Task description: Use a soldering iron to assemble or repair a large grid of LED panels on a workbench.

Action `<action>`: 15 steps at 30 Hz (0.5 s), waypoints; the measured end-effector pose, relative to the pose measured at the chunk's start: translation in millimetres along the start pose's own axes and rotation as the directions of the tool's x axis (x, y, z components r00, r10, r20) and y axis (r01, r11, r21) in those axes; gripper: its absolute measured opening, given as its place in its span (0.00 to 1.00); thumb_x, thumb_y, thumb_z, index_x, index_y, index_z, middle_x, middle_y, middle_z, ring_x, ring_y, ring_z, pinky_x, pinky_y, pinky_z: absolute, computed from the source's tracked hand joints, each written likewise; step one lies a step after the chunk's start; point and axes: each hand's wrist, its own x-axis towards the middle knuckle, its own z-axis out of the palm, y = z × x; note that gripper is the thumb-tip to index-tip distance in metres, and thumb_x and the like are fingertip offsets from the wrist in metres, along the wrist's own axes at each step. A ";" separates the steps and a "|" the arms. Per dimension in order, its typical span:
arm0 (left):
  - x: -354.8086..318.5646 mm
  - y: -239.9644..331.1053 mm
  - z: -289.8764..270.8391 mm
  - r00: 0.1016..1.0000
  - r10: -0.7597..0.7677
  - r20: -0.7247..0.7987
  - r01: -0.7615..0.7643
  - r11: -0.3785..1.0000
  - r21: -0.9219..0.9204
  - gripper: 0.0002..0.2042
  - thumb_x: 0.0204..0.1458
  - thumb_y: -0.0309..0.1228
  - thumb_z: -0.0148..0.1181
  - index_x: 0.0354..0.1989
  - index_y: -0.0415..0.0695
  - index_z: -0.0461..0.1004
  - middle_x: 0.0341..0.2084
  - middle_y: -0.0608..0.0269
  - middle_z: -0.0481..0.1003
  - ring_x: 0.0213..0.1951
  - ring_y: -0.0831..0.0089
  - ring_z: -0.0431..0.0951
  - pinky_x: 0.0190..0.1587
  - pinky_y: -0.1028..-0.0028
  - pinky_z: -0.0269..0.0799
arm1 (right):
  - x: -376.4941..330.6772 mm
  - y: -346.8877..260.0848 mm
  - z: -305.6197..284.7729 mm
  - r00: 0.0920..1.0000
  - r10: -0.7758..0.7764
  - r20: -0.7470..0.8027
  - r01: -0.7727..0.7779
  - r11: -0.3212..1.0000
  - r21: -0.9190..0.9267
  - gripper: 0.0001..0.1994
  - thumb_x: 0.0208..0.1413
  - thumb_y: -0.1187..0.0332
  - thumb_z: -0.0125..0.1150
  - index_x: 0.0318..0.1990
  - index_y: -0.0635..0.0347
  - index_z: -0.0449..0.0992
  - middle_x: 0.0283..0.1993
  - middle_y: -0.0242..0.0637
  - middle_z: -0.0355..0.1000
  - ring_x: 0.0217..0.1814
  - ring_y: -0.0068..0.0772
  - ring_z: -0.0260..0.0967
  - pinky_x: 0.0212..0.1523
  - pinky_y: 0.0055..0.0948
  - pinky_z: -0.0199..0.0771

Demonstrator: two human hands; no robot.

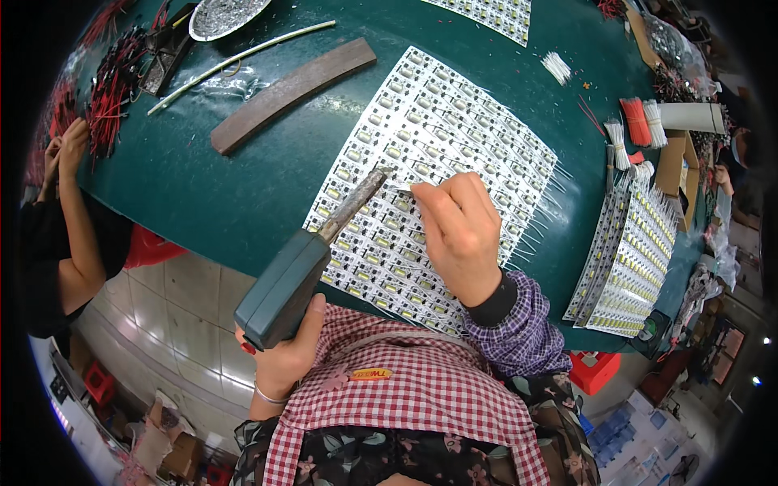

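Head view; clock positions are taken from the picture centre. The circuit-board sheet lies on the green tabletop, extending from the centre to between 12 and 2 o'clock. The left hand, between 7 and 8 o'clock, is closed around a gun-shaped soldering tool; tip contact with the sheet cannot be confirmed. The right hand, at 3 o'clock, pinches a thin white wire between thumb and forefinger.

Possible faults: if hot, the tip may burn the nearby fingers should the tool slip. A loose pinch may misalign the wire. The cuffed sleeve, at 4 o'clock, may snag the loose wires at 3 o'clock.
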 end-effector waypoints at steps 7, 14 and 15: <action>0.3 -0.9 1.1 0.999 0.024 0.036 -0.027 0.995 0.096 0.08 0.46 0.26 0.72 0.34 0.38 0.82 0.28 0.58 0.81 0.24 0.68 0.79 0.30 0.73 0.73 | 3.0 7.1 1.2 1.000 -0.011 0.003 0.011 1.000 -0.006 0.13 0.42 0.86 0.62 0.38 0.64 0.76 0.29 0.37 0.61 0.32 0.37 0.64 0.29 0.34 0.68; -4.8 1.7 3.3 0.995 -0.083 0.059 0.073 0.985 0.155 0.07 0.46 0.26 0.72 0.33 0.41 0.83 0.34 0.60 0.80 0.32 0.63 0.78 0.43 0.67 0.72 | 4.6 8.0 0.1 1.000 0.019 0.025 -0.018 1.000 -0.024 0.12 0.43 0.85 0.61 0.38 0.64 0.77 0.30 0.37 0.62 0.33 0.36 0.65 0.29 0.34 0.68; -6.1 0.6 3.9 0.993 -0.100 0.055 0.091 0.984 0.151 0.07 0.46 0.26 0.72 0.34 0.41 0.83 0.34 0.60 0.80 0.33 0.63 0.78 0.44 0.66 0.72 | 5.0 8.0 -0.1 0.999 0.022 0.026 -0.021 0.999 -0.027 0.12 0.43 0.85 0.61 0.38 0.64 0.77 0.30 0.37 0.62 0.33 0.36 0.65 0.29 0.34 0.68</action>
